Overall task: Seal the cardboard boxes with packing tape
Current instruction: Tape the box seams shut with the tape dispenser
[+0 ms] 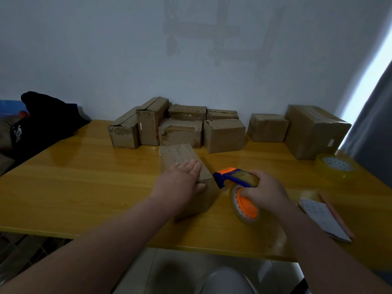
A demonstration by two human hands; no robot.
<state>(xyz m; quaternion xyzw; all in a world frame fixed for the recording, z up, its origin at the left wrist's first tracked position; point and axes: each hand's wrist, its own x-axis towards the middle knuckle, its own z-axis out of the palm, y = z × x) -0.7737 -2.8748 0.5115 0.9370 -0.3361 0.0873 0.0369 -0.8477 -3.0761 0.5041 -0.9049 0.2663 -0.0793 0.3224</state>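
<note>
A long cardboard box (178,154) lies in the middle of the yellow wooden table (84,172). My left hand (180,183) rests flat on the near end of its top, fingers straight, thumb over the right edge. Just right of the box, my right hand (263,190) grips a blue and orange tape dispenser (229,177) loaded with a roll of clear tape (244,206). The dispenser's blue nose sits close to the box's right side; whether it touches I cannot tell.
Several cardboard boxes (180,126) are clustered against the wall at the back, with two more (314,130) to the right. A spare tape roll (337,166) and a folded paper with a pencil (324,217) lie at the right. A black bag (42,119) sits at the left.
</note>
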